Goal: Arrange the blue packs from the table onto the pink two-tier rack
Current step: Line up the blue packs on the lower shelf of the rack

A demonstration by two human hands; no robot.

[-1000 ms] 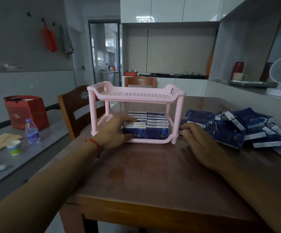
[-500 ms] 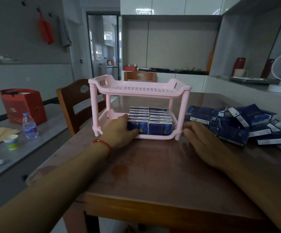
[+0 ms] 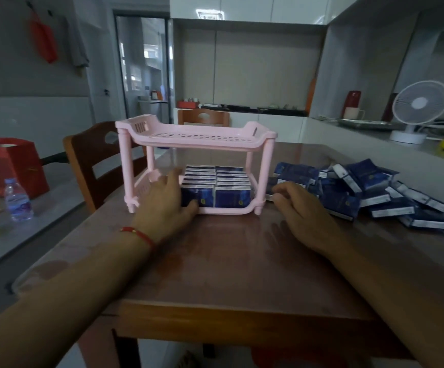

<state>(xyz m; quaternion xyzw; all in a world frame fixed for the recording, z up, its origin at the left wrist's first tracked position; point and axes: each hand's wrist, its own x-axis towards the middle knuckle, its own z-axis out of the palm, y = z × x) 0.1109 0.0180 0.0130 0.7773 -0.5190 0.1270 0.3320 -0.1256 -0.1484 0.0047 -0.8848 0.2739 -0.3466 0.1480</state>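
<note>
Left hand (image 3: 162, 205) is pressing loose fingers against the packed bottom row (image 3: 216, 187), right hand (image 3: 299, 208) lies flat and holds nothing by the loose pile (image 3: 369, 192), so honestly one clumsy shove could skid that light pink rack (image 3: 197, 136) sideways.

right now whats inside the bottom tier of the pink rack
Two rows of blue packs fill the lower tier of the pink rack. The left hand covers its left end.

A single wide-angle view comes from the person's head, facing forward and slightly down along both forearms. It sits close over the near edge of the tabletop (image 3: 242, 274), with the pink two-tier rack (image 3: 197, 134) near the middle of the frame. Beyond, the room's far wall cabinets and doorway show, bowed by the lens.
</note>
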